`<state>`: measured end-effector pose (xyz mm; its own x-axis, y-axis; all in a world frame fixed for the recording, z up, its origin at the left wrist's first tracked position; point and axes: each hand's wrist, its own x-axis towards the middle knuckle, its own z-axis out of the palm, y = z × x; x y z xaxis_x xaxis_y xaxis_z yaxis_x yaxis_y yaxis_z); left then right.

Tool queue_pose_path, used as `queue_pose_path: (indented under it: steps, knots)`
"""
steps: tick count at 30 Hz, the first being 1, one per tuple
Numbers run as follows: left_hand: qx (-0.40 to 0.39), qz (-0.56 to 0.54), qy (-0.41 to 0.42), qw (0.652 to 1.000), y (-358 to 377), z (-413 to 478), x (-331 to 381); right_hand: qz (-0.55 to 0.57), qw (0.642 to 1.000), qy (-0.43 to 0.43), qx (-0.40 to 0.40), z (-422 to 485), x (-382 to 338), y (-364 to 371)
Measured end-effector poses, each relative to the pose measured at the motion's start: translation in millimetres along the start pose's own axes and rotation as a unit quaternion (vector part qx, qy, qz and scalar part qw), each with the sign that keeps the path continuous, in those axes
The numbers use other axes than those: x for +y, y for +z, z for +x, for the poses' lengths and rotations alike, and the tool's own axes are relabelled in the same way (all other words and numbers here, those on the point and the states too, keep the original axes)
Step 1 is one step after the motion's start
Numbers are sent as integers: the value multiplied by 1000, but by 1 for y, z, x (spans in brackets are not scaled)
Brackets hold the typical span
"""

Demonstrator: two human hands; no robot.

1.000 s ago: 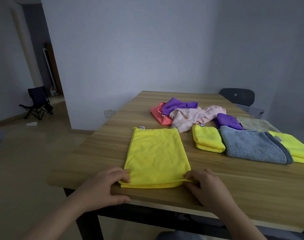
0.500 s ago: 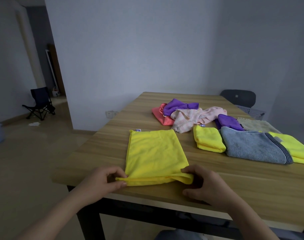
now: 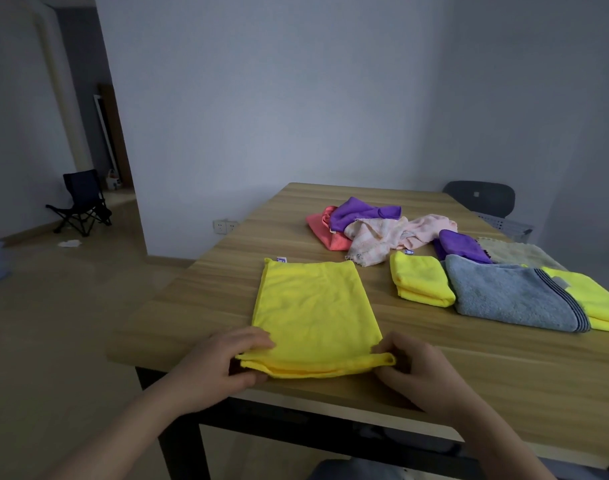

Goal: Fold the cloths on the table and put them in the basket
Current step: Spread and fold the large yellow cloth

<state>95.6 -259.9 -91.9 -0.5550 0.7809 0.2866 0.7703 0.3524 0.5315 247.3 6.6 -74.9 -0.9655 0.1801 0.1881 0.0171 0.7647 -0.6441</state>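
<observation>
A yellow cloth (image 3: 313, 306), folded into a long rectangle, lies on the wooden table (image 3: 486, 362) near its front edge. My left hand (image 3: 223, 365) pinches its near left corner and my right hand (image 3: 417, 368) pinches its near right corner, both slightly lifted off the table. Further right lie a small folded yellow cloth (image 3: 419, 280), a folded grey towel (image 3: 514, 297) and another yellow cloth (image 3: 597, 299). A heap of pink (image 3: 382, 237), purple (image 3: 358, 211) and coral (image 3: 325, 228) cloths sits behind. A white basket (image 3: 503, 225) shows partly beyond the table's far right edge.
A dark chair (image 3: 479, 199) stands behind the table at the right. A beige cloth (image 3: 514, 252) and a second purple cloth (image 3: 462, 245) lie near the grey towel. A folding chair (image 3: 83, 202) stands on the floor far left. A wall runs behind the table.
Both hands have gone from resting at the near edge of the yellow cloth to pinching its near corners and raising that edge a little.
</observation>
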Motion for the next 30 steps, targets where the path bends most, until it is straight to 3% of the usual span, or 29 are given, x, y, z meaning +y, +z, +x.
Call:
queue_pose_path:
  steps: [5,7,10,12,15,18,21,30]
  knots:
    - [-4,24,-15,1000,-2,2,-1,27,1000,-3,6,0,1,0]
    - [-19,61,16,998,-1,1,-8,-44,998,3,-53,0,2,0]
    - [-56,-19,-20,998,-4,3,-8,-124,988,-13,-92,3,2,-4]
    - [-29,-83,-68,994,-9,8,-7,-105,993,-23,-53,7,2,-5]
    - [31,-151,-108,982,-14,25,3,33,999,18,32,18,-2,-7]
    - [110,-210,-167,957,-16,54,6,111,986,27,119,44,-6,-8]
    - [168,-240,-164,942,-18,79,5,156,971,46,176,69,-6,-7]
    - [190,-269,-240,913,-28,161,-40,184,953,123,205,167,10,-1]
